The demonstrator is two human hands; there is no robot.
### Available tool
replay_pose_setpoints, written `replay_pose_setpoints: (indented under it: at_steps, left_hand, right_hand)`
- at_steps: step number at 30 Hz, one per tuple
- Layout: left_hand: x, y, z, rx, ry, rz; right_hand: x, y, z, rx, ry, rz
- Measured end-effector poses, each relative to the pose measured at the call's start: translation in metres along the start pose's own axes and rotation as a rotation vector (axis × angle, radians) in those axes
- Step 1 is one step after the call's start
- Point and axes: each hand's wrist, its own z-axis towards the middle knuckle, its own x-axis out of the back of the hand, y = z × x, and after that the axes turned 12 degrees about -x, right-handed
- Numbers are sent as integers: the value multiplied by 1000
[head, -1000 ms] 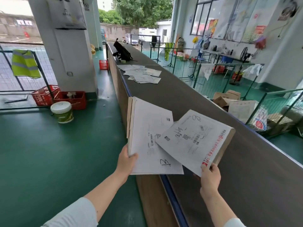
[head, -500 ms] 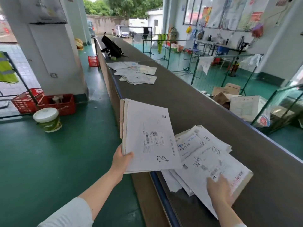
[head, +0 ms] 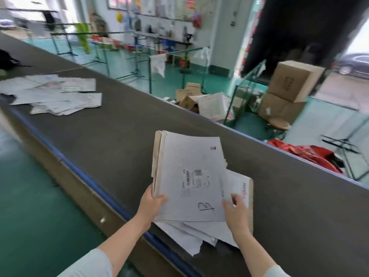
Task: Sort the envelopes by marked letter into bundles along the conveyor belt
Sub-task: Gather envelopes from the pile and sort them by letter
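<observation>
My left hand (head: 152, 204) grips the lower left corner of a stack of white envelopes (head: 189, 176), held above the dark conveyor belt (head: 119, 126). The top envelope carries a handwritten "B" (head: 205, 206) near its lower edge. At that envelope's lower right edge, my right hand (head: 235, 212) has its thumb on the paper and its fingers curled, pinching it. Under the stack, a bundle of envelopes (head: 199, 234) lies on the belt, one with red print (head: 244, 189) sticking out to the right. A second spread bundle (head: 56, 92) lies farther up the belt on the left.
The belt's blue rail (head: 83, 176) runs along its near side, above a green floor (head: 30, 196). Beyond the far edge stand stacked cardboard boxes (head: 293, 82), open cartons (head: 191, 98), red bags (head: 305, 154) and metal racks. A black bag (head: 6, 58) sits on the belt far left.
My right hand laid its envelope on the bundle on the belt, then came up to the right edge of the held stack. The stack moved over the belt and the view swung right.
</observation>
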Motion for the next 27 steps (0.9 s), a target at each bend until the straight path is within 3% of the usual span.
replay_pose_setpoints:
  at_steps: [7,13,18,22,27]
  left_hand:
    - [9,-3,26,-22,-91,0]
    - [63,9,31,-154,110,142]
    - [106,13,22,-250,249,263]
    - [129,14,10,-253,289,234]
    - [125,13,-3,-219,157,189]
  right_hand:
    - [-6,9,-7,-101,300,228]
    - [-32,6,-9,-228,414,329]
    - [-59,9,-14,-271,449,216]
    - [-91,11,-29,-290,230,131]
    - [-111,16,-54,-269,-149,249]
